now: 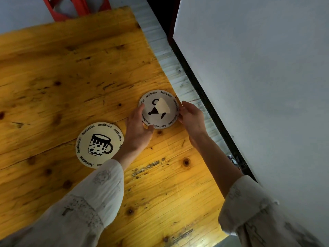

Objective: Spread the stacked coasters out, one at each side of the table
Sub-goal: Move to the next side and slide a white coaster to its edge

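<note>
The left hand [138, 129] and right hand [191, 115] bracket a round coaster [159, 109] between them, fingertips on its opposite rims: the left thumb curls under its near rim, the right fingers touch its rim on the side toward the surface's right edge. Both hands are partly curled and pinch the coaster by its rim rather than pressing down on its face. Whether it is a single disc or the top of a remaining stack cannot be told from above; its printed picture looks broken by a pale wedge, which may be glare.

This coaster sits just beside the right edge of the wooden surface [53, 77], roughly midway along that edge. A second coaster [99, 145], printed with a speckled mug, lies flat further in from that edge and nearer the person, partly covered by the left sleeve [99, 184]. It is close to the first but not touching it.

The step in hand looks like placing or squaring a coaster at the right side. To do it well, I would set it fully on the wood, a little clear of the edge, so it cannot tip off, then release both hands together so it does not skid. If more discs lie beneath, the thumb under the rim should lift only the top one. The mug coaster probably needs moving to another side afterwards.
</note>
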